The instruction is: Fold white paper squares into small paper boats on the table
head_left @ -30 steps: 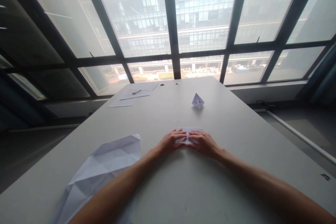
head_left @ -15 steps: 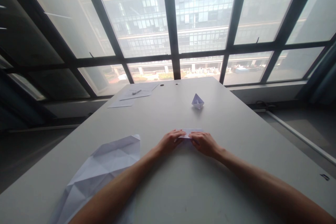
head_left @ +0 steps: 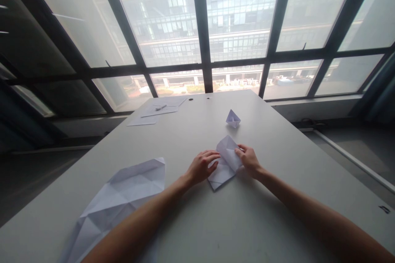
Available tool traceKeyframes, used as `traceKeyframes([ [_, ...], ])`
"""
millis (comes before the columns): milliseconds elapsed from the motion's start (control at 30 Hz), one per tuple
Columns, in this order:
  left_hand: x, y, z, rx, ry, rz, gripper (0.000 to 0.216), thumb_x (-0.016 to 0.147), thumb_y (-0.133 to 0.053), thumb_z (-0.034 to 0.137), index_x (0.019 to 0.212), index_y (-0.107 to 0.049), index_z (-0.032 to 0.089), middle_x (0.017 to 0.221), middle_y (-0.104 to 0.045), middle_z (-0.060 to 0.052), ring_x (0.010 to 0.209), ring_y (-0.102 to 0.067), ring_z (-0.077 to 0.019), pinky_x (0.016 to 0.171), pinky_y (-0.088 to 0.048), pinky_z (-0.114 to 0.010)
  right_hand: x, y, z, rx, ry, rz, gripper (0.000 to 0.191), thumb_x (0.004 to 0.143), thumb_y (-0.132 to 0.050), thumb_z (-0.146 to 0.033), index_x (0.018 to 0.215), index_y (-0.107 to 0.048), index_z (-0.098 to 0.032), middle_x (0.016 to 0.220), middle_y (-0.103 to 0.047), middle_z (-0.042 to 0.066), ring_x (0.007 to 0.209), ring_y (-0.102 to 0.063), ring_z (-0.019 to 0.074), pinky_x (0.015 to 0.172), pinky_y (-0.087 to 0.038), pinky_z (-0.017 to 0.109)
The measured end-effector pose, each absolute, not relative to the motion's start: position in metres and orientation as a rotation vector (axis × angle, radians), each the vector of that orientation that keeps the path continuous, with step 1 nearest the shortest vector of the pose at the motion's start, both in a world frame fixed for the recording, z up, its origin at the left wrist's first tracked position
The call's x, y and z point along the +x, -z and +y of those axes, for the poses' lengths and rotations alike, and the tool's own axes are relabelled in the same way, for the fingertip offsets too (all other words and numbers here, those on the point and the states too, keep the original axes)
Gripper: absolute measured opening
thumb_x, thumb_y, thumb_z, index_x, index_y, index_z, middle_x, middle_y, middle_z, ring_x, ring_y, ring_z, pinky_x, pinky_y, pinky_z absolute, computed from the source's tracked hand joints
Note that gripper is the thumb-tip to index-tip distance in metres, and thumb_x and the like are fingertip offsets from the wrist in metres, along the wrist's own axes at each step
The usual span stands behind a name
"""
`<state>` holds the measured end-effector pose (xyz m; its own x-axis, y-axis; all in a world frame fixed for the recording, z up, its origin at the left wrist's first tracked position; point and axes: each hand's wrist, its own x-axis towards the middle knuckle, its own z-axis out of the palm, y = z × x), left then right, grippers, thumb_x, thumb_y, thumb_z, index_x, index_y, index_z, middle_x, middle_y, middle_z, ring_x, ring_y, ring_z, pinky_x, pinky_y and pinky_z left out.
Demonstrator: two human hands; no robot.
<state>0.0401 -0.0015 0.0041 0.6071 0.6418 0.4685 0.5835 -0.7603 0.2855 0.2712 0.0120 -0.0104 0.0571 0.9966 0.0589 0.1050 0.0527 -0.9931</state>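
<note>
Between my hands lies a folded sheet of white paper (head_left: pixel 222 172), part of it flat on the table and one flap raised at the right. My right hand (head_left: pixel 248 159) pinches the raised flap at its right edge, thumb in front. On the paper's left side rests my left hand (head_left: pixel 203 166), its fingers apart and laid over the edge. Just beyond the paper stands a small folded paper boat (head_left: pixel 233 119), upright with a pointed peak.
A large creased sheet of paper (head_left: pixel 123 193) lies at the left, partly under my left forearm. Several flat sheets (head_left: pixel 145 120) with a pen (head_left: pixel 161 107) on them are at the far left of the white table (head_left: pixel 191 135). Windows stand behind the table.
The paper was a narrow folded strip pressed under both hands. It is now opened out and turned at an angle, its flap lifted by my right hand, which has moved right.
</note>
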Motion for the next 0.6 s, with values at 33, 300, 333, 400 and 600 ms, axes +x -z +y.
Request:
traceKeyframes([
  [33, 0.04, -0.004, -0.002, 2.749, -0.76, 0.959, 0.029, 0.095, -0.055, 0.021, 0.122, -0.065, 0.025, 0.133, -0.063, -0.006, 0.123, -0.058, -0.0216, 0.106, -0.048, -0.041, 0.273, 0.012, 0.014, -1.292, -1.06, -1.24, 0.041, 0.077, -0.058, -0.037, 0.105, -0.07, -0.01, 0.082, -0.073, 0.008, 0.059, -0.059, 0.0166, 0.052, -0.044, 0.025],
  [300, 0.037, -0.007, -0.004, 2.74, -0.479, 0.814, 0.035, 0.096, -0.05, 0.023, 0.129, -0.062, 0.028, 0.141, -0.058, -0.003, 0.137, -0.047, -0.0219, 0.117, -0.035, -0.043, 0.29, 0.017, 0.022, -1.472, -0.551, -1.615, 0.043, 0.079, -0.052, -0.017, 0.12, -0.063, -0.016, 0.112, -0.068, 0.014, 0.09, -0.065, 0.0256, 0.078, -0.054, 0.039],
  [333, 0.037, -0.008, -0.004, 2.729, -0.491, 0.825, 0.032, 0.095, -0.051, 0.023, 0.125, -0.064, 0.028, 0.139, -0.06, -0.002, 0.135, -0.049, -0.022, 0.116, -0.035, -0.043, 0.291, 0.016, 0.019, -1.479, -0.389, -1.731, 0.04, 0.08, -0.053, -0.016, 0.117, -0.065, -0.018, 0.121, -0.065, 0.014, 0.104, -0.061, 0.0287, 0.089, -0.051, 0.044],
  [400, 0.038, -0.01, -0.005, 2.705, -0.523, 0.847, 0.026, 0.095, -0.052, 0.024, 0.116, -0.068, 0.027, 0.132, -0.065, -0.002, 0.13, -0.054, -0.0218, 0.115, -0.037, -0.042, 0.289, 0.011, 0.013, -1.472, -0.162, -1.928, 0.036, 0.084, -0.055, -0.016, 0.118, -0.066, -0.019, 0.134, -0.057, 0.015, 0.123, -0.049, 0.0325, 0.102, -0.043, 0.05],
  [600, 0.04, -0.011, -0.007, 2.707, -0.556, 0.93, 0.023, 0.092, -0.057, 0.028, 0.112, -0.069, 0.026, 0.123, -0.067, -0.005, 0.117, -0.06, -0.0227, 0.109, -0.042, -0.039, 0.276, 0.006, 0.0, -1.206, -0.202, -2.342, 0.033, 0.092, -0.056, -0.025, 0.124, -0.066, -0.022, 0.141, -0.055, 0.011, 0.13, -0.047, 0.0284, 0.108, -0.038, 0.047],
])
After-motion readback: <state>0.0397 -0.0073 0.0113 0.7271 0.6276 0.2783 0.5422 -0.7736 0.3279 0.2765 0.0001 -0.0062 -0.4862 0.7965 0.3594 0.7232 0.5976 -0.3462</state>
